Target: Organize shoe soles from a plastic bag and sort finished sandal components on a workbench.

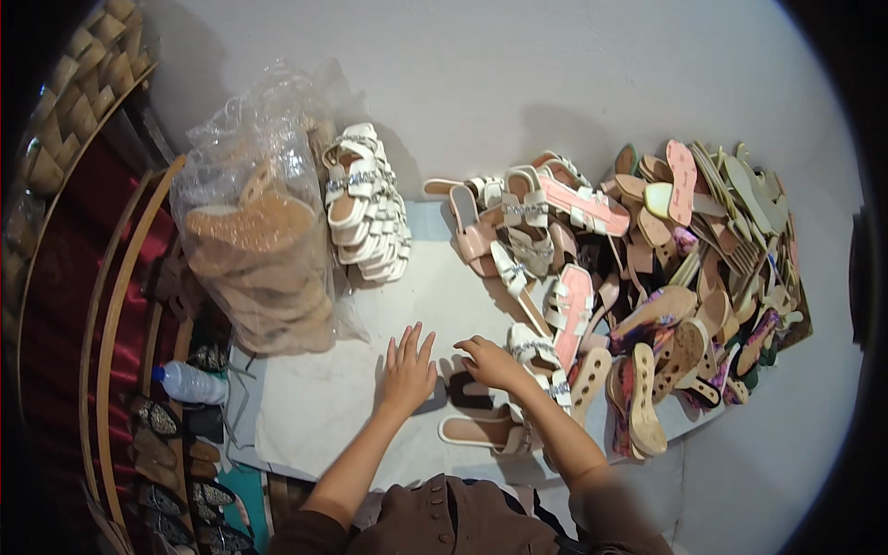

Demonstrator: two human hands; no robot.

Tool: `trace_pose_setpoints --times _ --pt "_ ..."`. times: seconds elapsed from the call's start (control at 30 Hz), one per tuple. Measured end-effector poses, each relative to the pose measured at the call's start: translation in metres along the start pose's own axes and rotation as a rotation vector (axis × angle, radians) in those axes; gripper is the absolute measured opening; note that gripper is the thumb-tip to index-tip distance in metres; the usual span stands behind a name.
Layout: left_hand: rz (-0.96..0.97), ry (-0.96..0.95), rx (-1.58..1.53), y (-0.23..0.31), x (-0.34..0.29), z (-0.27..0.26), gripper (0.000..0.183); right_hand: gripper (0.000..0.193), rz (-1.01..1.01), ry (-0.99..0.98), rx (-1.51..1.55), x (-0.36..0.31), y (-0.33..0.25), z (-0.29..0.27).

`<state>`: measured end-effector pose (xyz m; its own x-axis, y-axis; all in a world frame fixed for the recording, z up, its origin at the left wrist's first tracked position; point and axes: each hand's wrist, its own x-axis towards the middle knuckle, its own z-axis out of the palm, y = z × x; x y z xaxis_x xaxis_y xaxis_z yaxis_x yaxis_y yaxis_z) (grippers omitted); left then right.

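Note:
My left hand (410, 372) lies flat with fingers spread on a white sheet (310, 402) covering the table, holding nothing. To its right, my right hand (492, 363) is held palm down, its fingers bent and apart, with nothing visible in them. A dark flat piece (470, 392) lies just below the right hand. A white sandal with a decorated strap (536, 350) lies by the right wrist, partly behind the forearm. Nearer me rests a sandal with a tan insole (476, 431). Beyond my hands, white sandals (372, 208) with decorated straps are stacked tightly in a row.
A clear plastic bag (264, 268) of tan soles stands at the back left. Loose sandals with pink insoles (572, 301) and a high heap of soles and heels (703, 250) fill the right. A water bottle (192, 383) and shelved shoes (159, 418) are at left.

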<state>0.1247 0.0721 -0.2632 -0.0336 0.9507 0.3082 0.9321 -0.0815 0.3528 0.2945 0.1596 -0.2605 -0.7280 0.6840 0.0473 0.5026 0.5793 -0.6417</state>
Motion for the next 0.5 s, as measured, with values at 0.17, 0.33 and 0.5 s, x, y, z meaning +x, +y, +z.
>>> trace_pose_setpoints --times 0.17,0.33,0.5 --pt "0.091 -0.103 -0.071 0.018 -0.028 0.001 0.046 0.029 -0.02 -0.163 -0.203 -0.056 -0.004 -0.01" --pt "0.364 -0.337 -0.186 0.051 -0.064 0.015 0.058 0.033 -0.007 -0.069 -0.169 -0.084 -0.001 -0.022" --pt "0.367 -0.459 0.086 0.082 -0.081 0.03 0.063 0.034 -0.202 -0.213 -0.452 -0.11 -0.007 -0.017"
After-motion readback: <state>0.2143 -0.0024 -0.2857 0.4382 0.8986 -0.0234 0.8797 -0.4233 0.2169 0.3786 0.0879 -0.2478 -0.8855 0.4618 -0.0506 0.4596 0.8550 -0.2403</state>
